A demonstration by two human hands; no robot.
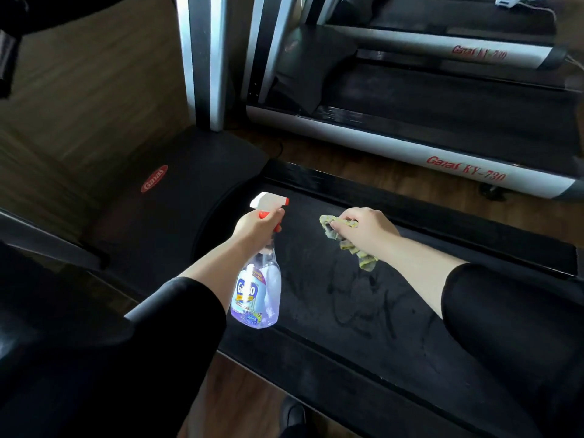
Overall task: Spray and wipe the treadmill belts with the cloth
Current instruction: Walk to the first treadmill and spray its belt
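My left hand grips the neck of a clear spray bottle with a white and red trigger head, held above the near edge of the black treadmill belt. The nozzle points away from me, over the belt's front end. My right hand holds a crumpled yellow-grey cloth just above or on the belt, to the right of the bottle. Faint smeared streaks show on the belt below the cloth.
The black motor cover with a red oval logo lies left of the belt, with a silver upright behind it. A second treadmill with a silver side rail stands beyond a strip of wooden floor. A shoe shows at the bottom.
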